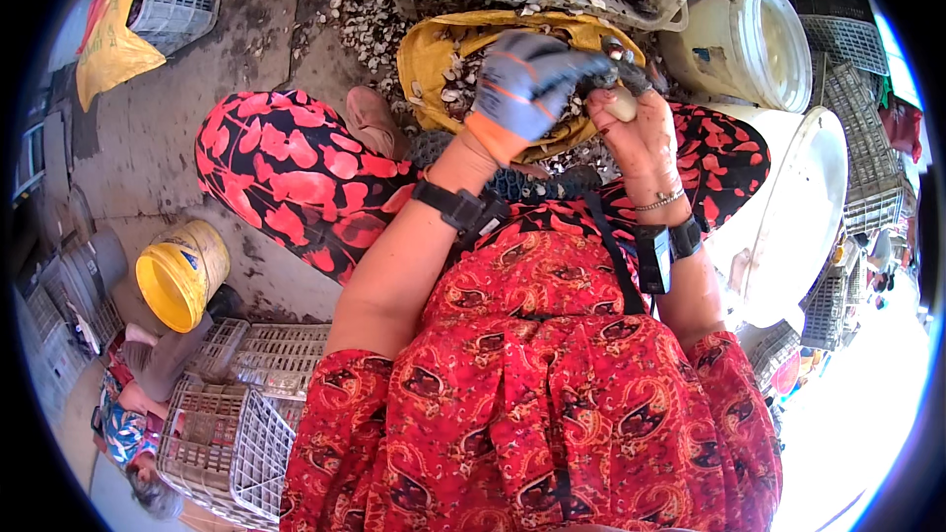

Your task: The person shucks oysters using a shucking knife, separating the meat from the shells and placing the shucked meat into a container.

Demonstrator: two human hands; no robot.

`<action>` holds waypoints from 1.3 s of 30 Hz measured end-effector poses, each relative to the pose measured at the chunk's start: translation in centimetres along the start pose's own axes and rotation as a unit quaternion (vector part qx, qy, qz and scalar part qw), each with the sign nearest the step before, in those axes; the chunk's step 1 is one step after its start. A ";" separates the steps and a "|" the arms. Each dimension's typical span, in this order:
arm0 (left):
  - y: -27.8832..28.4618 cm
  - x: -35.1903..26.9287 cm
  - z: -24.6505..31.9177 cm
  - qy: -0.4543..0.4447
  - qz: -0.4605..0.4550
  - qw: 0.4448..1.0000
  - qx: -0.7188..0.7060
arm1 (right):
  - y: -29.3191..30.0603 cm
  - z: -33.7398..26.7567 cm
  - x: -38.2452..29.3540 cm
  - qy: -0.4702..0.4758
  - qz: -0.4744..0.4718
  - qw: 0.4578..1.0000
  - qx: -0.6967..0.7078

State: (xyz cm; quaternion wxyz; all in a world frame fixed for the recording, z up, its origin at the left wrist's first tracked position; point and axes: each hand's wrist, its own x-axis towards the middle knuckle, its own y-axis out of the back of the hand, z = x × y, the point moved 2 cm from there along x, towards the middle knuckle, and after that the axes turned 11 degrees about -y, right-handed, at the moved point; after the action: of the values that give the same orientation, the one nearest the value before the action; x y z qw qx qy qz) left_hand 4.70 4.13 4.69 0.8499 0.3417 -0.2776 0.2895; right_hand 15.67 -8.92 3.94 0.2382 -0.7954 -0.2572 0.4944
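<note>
My left hand [521, 85], in a grey work glove with an orange cuff, reaches over a yellow woven sack [425, 52]. Its fingers are blurred and meet the fingertips of my right hand [639, 122], so I cannot tell what it grips. My right hand is bare at the palm, with dark coverings on some fingers. It holds a pale, smooth rounded piece [623, 103] against the palm. A small dark and white thing [615, 50] shows at those fingertips, too small to name. White and brown peelings or shell bits [460, 81] lie inside the sack.
Ahead, a plastic crate [543, 4] holds dark, rounded water chestnuts or shellfish. To the right stand a white bucket [702, 52] and a large white tub [802, 214]. A yellow bucket [170, 281] and crates [222, 428] are at left, near another person [129, 414].
</note>
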 end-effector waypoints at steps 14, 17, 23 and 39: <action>-1.7 -5.2 -6.4 0.243 0.057 0.962 -0.111 | -1.3 0.9 -0.4 0.116 0.037 0.971 -0.204; -0.3 -1.1 -1.6 0.007 -0.037 0.997 0.062 | -0.9 0.8 -0.6 0.156 0.055 0.963 -0.212; -0.9 -1.8 -2.5 0.092 0.050 0.992 -0.072 | -0.2 0.4 -0.3 0.109 -0.019 0.984 -0.137; -1.0 -1.5 -1.9 0.109 0.027 0.983 -0.142 | 0.2 1.1 0.2 -0.008 0.008 0.999 -0.042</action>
State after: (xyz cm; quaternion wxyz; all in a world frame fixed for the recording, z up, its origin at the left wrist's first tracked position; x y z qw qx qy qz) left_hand 4.91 4.51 2.12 0.9070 0.1759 -0.2307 0.3052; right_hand 14.74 -8.80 3.28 0.1989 -0.8027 -0.2733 0.4914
